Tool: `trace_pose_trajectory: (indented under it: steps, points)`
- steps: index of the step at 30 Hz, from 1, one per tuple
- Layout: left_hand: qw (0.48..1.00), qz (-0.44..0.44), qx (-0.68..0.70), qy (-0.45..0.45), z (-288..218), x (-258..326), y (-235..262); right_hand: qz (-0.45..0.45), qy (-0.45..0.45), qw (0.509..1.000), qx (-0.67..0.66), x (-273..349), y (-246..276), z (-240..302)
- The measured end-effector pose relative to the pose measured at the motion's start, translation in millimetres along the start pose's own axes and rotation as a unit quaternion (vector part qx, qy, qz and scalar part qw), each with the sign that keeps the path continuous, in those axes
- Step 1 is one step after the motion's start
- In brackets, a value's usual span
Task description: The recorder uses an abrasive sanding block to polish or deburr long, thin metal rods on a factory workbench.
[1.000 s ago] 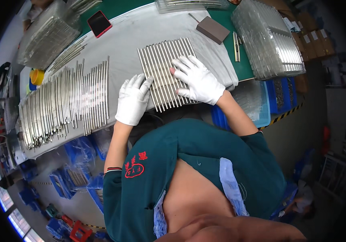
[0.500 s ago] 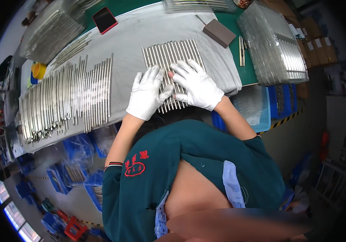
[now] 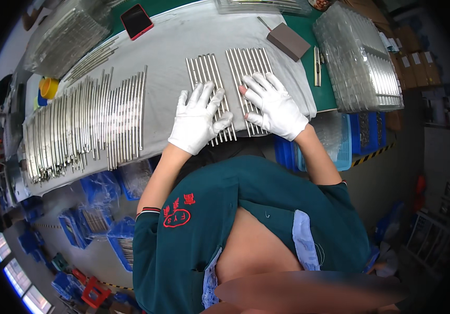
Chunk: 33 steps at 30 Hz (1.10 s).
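Two groups of slim silver metal rods lie side by side on the grey cloth, with a strip of bare cloth between them. My left hand (image 3: 196, 119), in a white glove, rests flat with spread fingers on the left group of rods (image 3: 204, 68). Over the right group of rods (image 3: 248, 58) lies my right hand (image 3: 277, 107), also gloved, its fingers stretched out. The thumb and index fingertips of the right glove are bare. Both palms hide the lower parts of the rods.
A broad row of similar rods (image 3: 86, 118) covers the table's left side. A red-edged phone (image 3: 137, 22) lies at the back. To the right are a dark grey block (image 3: 288, 41), stacked clear plastic trays (image 3: 358, 63) and a light-blue basket (image 3: 345, 141). Blue bins (image 3: 75, 227) stand below on the left.
The single sheet of rods has parted into two groups. My right hand has slid to the right with its group, while the left hand moved slightly right and nearer.
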<state>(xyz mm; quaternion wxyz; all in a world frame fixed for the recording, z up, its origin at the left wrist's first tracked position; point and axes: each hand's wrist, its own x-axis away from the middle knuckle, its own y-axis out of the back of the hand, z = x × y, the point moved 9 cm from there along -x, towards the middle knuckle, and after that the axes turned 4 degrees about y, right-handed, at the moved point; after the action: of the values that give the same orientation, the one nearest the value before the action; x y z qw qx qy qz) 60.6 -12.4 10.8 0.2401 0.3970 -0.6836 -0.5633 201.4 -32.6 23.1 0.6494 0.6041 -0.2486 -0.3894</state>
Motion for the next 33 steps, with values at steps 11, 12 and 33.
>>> trace_pose_trajectory:
  steps: [11,12,33]
  points:
    - [0.996,-0.012,-0.061,0.066,39,35,15,-0.027,0.092,0.992,-0.081,-53,-12,70]
    - [0.995,-0.009,-0.070,0.069,42,38,17,-0.065,0.100,0.990,-0.069,-55,-8,75]
    - [0.999,-0.030,0.010,-0.027,-17,7,5,-0.044,0.024,0.999,-0.016,0,5,21]
